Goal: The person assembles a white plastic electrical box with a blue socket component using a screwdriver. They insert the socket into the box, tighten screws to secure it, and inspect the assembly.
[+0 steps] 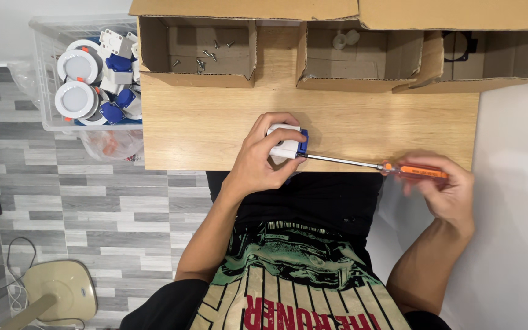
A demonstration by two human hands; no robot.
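My left hand (261, 159) grips a small white box-shaped part with a blue end (288, 142) at the near edge of the wooden table (215, 122). My right hand (444, 186) holds the orange handle of a long screwdriver (414, 173). Its metal shaft runs left, and the tip meets the blue end of the part.
Three open cardboard boxes stand along the table's far edge: the left box (197, 52) holds several loose screws, the middle box (355, 58) small white pieces, the right box (490, 58) a black part. A clear plastic bin (47, 73) of round white lamps and blue-white parts stands left.
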